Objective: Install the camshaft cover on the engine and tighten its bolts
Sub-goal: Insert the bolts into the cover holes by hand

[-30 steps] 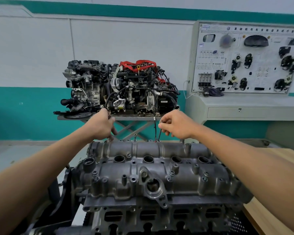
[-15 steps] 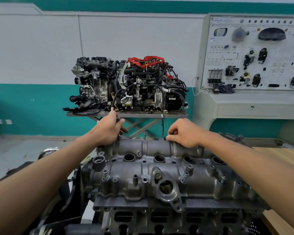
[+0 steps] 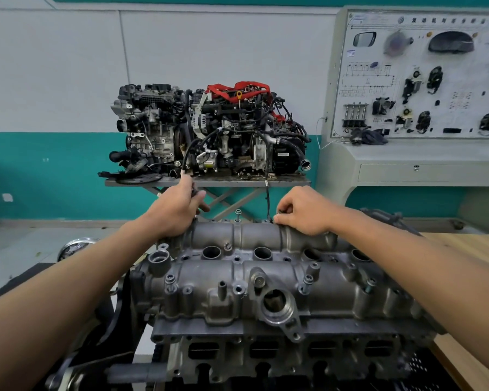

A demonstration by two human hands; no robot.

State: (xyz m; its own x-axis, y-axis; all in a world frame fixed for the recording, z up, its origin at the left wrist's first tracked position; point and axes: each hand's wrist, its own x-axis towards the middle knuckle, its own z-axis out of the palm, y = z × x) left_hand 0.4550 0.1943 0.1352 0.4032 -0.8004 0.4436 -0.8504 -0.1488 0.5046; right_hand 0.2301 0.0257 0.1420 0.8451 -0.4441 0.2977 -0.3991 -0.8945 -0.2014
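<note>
The grey cast camshaft cover [image 3: 254,280] sits on the engine's cylinder head [image 3: 266,354] in front of me. Both my hands reach to its far edge. My left hand [image 3: 175,213] curls over the cover's far left corner, fingers bent around something small and dark that I cannot make out. My right hand [image 3: 302,211] pinches a small dark bolt [image 3: 280,212] at the far edge, right of centre. One bolt [image 3: 238,213] stands upright between my hands. More bolts sit in the cover's near flange.
A second, complete engine [image 3: 209,131] rests on a metal stand behind. A grey training panel [image 3: 418,74] with car parts stands at the right. A wooden bench top [image 3: 469,249] lies to the right of the engine.
My view has shifted closer and to the left. My right hand has dropped to the cover's far edge with its bolt. My left hand stays at the far left corner.
</note>
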